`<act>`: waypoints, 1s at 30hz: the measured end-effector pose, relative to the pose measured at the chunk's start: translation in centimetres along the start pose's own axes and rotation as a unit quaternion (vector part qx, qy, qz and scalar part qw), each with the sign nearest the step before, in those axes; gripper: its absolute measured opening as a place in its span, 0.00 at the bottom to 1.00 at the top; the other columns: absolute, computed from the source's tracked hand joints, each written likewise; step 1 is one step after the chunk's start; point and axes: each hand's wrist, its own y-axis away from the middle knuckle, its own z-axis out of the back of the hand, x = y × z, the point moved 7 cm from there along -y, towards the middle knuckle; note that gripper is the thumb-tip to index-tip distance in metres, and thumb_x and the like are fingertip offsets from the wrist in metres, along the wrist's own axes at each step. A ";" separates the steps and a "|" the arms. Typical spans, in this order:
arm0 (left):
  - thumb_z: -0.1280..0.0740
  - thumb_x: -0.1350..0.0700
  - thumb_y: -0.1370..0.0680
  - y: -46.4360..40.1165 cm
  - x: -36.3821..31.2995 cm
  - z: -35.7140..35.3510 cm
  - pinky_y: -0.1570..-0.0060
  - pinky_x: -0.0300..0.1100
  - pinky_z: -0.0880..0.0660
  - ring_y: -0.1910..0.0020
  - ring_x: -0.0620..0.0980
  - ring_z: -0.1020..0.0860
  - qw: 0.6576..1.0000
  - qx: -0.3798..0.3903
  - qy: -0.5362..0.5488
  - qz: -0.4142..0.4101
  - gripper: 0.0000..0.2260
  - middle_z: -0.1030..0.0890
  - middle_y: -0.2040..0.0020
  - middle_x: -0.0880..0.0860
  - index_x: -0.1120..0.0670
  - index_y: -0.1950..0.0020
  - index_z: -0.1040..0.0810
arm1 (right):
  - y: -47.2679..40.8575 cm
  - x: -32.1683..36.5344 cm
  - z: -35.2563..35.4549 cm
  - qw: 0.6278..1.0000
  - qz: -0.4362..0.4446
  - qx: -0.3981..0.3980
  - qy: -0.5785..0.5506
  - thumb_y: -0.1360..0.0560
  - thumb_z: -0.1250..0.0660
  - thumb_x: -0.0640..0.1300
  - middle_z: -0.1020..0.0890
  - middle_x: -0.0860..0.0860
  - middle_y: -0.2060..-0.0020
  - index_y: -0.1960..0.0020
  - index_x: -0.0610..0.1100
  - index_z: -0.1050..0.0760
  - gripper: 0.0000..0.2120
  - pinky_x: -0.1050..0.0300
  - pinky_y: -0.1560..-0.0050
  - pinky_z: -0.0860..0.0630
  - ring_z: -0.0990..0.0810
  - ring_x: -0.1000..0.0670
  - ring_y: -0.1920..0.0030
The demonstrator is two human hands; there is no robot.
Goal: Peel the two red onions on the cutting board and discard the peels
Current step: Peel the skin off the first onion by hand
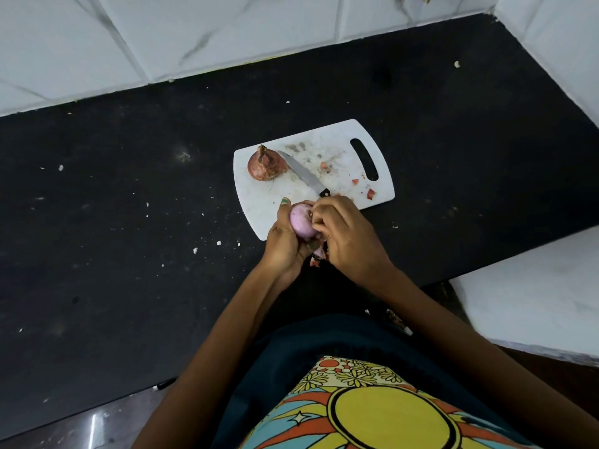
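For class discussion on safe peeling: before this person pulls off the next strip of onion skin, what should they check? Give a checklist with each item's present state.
1. Pale purple part-peeled onion gripped by left hand: ok.
2. Right hand fingers pinching at its top: ok.
3. Steel knife with black handle lying on the white plastic cutting board, out of both hands: ok.
4. Second onion in brown skin peeled: not ok.
5. Loose peels discarded: not ok, some hang below the hands.
6. Place for peels: cannot tell.

Matt white plastic cutting board [343, 140], shiny metal knife blade [299, 170], speckled black stone counter [129, 196], glossy marbled tiles [194, 34].
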 end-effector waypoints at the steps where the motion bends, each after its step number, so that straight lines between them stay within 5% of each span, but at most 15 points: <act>1: 0.49 0.45 0.17 0.0 -0.1 0.1 0.69 0.37 0.23 0.72 0.46 0.23 1.000 -0.001 0.000 0.000 0.21 0.20 0.70 0.52 0.57 0.55 0.23 | 0.2 -0.1 0.0 1.000 -0.002 -0.001 -0.012 0.31 0.36 0.25 0.21 0.40 0.55 0.57 0.33 0.24 0.07 0.48 0.53 0.24 0.22 0.42 0.53; 7: 0.51 0.43 0.17 -0.4 -0.9 0.6 0.68 0.37 0.22 0.70 0.45 0.20 1.000 0.008 -0.005 -0.007 0.22 0.16 0.65 0.52 0.54 0.49 0.22 | 1.1 -1.9 1.5 0.990 -0.097 -0.043 -0.097 0.21 0.39 0.36 0.19 0.46 0.54 0.50 0.37 0.23 0.07 0.53 0.51 0.24 0.21 0.50 0.51; 10: 0.51 0.43 0.16 -0.3 -1.1 0.8 0.71 0.37 0.23 0.72 0.44 0.20 1.000 0.011 0.020 0.001 0.22 0.17 0.67 0.51 0.54 0.48 0.22 | 0.8 -2.5 2.7 0.991 -0.112 -0.033 -0.064 0.22 0.37 0.41 0.20 0.58 0.59 0.51 0.46 0.23 0.04 0.77 0.56 0.31 0.27 0.66 0.57; 12: 0.50 0.43 0.17 -0.3 -1.0 0.7 0.69 0.38 0.21 0.72 0.44 0.20 1.000 0.008 0.028 0.009 0.22 0.17 0.67 0.51 0.55 0.48 0.23 | 0.5 -2.9 2.6 0.993 -0.110 0.012 -0.041 0.24 0.33 0.39 0.19 0.60 0.60 0.52 0.45 0.21 0.03 0.82 0.58 0.36 0.29 0.68 0.57; 15: 0.50 0.43 0.17 -0.3 -0.9 0.6 0.67 0.38 0.20 0.72 0.44 0.20 1.000 0.000 0.011 0.009 0.22 0.17 0.68 0.52 0.56 0.48 0.22 | 0.3 -3.7 2.2 0.982 -0.158 0.048 -0.095 0.27 0.31 0.34 0.23 0.66 0.59 0.49 0.42 0.23 0.09 0.77 0.57 0.32 0.25 0.67 0.56; 20: 0.51 0.41 0.17 -0.3 -1.0 0.6 0.61 0.45 0.20 0.64 0.53 0.18 0.999 0.003 -0.051 -0.004 0.27 0.16 0.61 0.59 0.59 0.52 0.22 | -1.2 -2.2 1.8 0.964 -0.163 0.070 -0.200 0.31 0.24 0.42 0.23 0.51 0.52 0.46 0.42 0.22 0.15 0.64 0.55 0.24 0.22 0.54 0.53; 24: 0.53 0.42 0.16 -0.1 -1.1 0.4 0.66 0.40 0.23 0.71 0.47 0.20 0.996 0.003 -0.084 -0.011 0.26 0.18 0.69 0.52 0.57 0.53 0.22 | -1.9 -1.7 1.3 0.968 -0.142 0.083 -0.189 0.33 0.23 0.41 0.22 0.49 0.55 0.50 0.41 0.19 0.13 0.54 0.55 0.22 0.21 0.51 0.57; 30: 0.51 0.41 0.17 -0.1 -0.7 0.8 0.68 0.37 0.23 0.65 0.50 0.18 0.996 -0.012 -0.086 0.016 0.25 0.16 0.62 0.55 0.55 0.53 0.20 | -2.0 -1.9 1.5 0.969 -0.113 0.087 -0.204 0.32 0.25 0.36 0.19 0.45 0.57 0.53 0.37 0.18 0.09 0.52 0.57 0.21 0.19 0.51 0.59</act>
